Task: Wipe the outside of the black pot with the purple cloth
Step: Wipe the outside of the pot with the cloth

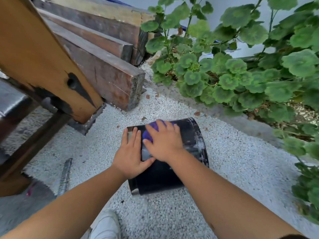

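Two bare forearms reach forward from the bottom edge, and between them, lowest of all, shows the toe of a white shoe (105, 226) on pale gravel (233, 169). Both arms end at the black pot (172, 173), which lies on its side on the gravel in the middle of the view, its wide rim toward the right and its narrower end to the left. White streaks and smears mark the pot's wall near the rim.

On the left part of the pot's upper side rests the left hand (132, 152), fingers straight and together, laid flat along the wall, thumb stretched toward the other hand. It grips nothing; it presses on the pot. Just beside it, the right hand (164, 142) lies spread with its palm down on the purple cloth (150, 133), pressing the cloth against the pot's outside. Its fingers are fairly straight and fanned, not curled round the cloth. The cloth shows only as bunched folds peeking out past the fingertips and between the fingers.

Left of the pot, dark wooden beams (103, 69) lie stacked, with a lighter brown plank (43, 57) leaning across them. A grey metal bar (65, 176) lies on the gravel near the left forearm. Round-leaved green plants (241, 69) fill the right side behind a low concrete kerb (241, 121).
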Demonstrator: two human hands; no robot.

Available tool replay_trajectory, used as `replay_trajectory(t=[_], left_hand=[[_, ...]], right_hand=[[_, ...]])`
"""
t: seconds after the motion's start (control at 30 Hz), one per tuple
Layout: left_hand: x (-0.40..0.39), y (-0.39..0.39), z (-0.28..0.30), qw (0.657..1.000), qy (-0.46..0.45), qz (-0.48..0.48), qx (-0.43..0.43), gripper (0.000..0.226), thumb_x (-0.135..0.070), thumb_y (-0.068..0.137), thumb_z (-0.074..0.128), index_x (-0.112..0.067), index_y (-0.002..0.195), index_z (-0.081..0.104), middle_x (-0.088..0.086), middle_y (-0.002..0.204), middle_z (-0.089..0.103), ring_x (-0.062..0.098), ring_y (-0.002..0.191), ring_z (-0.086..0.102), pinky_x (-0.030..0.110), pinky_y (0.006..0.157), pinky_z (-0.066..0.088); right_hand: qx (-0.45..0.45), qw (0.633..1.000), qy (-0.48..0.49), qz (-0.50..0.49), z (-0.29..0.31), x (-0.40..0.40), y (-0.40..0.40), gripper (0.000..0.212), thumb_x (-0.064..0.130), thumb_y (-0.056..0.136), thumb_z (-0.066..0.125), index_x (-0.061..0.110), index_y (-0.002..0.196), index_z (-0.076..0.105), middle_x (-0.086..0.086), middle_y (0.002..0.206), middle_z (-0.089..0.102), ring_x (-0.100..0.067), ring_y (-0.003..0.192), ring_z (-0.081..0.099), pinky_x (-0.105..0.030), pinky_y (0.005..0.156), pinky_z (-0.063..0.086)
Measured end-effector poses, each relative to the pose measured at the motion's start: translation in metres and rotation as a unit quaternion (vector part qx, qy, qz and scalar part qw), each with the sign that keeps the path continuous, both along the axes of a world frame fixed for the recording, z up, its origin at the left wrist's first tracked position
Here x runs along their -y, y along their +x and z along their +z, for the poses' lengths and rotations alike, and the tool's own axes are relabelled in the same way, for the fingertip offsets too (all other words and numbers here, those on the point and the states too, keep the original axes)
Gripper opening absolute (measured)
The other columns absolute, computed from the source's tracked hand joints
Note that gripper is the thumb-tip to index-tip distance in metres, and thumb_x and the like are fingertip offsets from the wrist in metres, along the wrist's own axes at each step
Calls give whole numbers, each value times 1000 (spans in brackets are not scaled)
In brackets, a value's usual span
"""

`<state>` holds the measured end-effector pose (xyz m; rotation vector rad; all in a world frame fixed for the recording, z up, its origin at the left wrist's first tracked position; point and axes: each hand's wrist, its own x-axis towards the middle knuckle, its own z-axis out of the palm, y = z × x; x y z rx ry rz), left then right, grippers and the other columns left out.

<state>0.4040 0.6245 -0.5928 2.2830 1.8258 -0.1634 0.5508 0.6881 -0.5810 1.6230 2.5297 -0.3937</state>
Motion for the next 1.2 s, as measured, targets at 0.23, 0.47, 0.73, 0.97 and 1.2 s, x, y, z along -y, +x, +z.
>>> replay_trajectory(t=[0.23,0.47,0.73,0.97,1.2], left_hand=[[5,-3,-12,995,6,90,35,110,-83,78,22,-5,155,17,13,164,13,36,151,-5,39,117,22],[5,-4,-9,993,-1,109,38,109,-86,77,19,-11,156,13,3,166,5,31,151,-8,42,103,46],[6,-7,-12,992,24,95,78,113,-84,78,25,-3,154,7,12,165,5,33,150,-15,44,123,6],[10,-12,-17,978,54,93,177,116,-74,79,42,2,152,-5,13,161,-15,28,150,-19,38,122,-3],[11,-12,-21,988,57,78,120,113,-77,79,38,2,153,5,19,163,5,31,150,-12,38,122,1]], right_hand=[[1,999,-1,54,1,-12,19,59,66,90,27,48,146,29,1,156,34,-31,135,32,-54,102,31],[34,995,0,-98,0,-42,100,70,79,77,22,50,138,42,-1,144,43,-33,140,27,-58,107,32],[-11,989,70,-130,-15,-34,62,52,60,87,48,33,131,59,-11,134,57,-34,122,49,-39,107,32],[-111,992,38,-41,1,-2,-10,53,59,82,50,39,130,58,-5,130,55,-36,108,51,-44,94,46],[-6,999,38,-5,-8,-1,-13,59,69,79,34,48,131,52,2,146,48,-33,132,39,-61,108,23]])
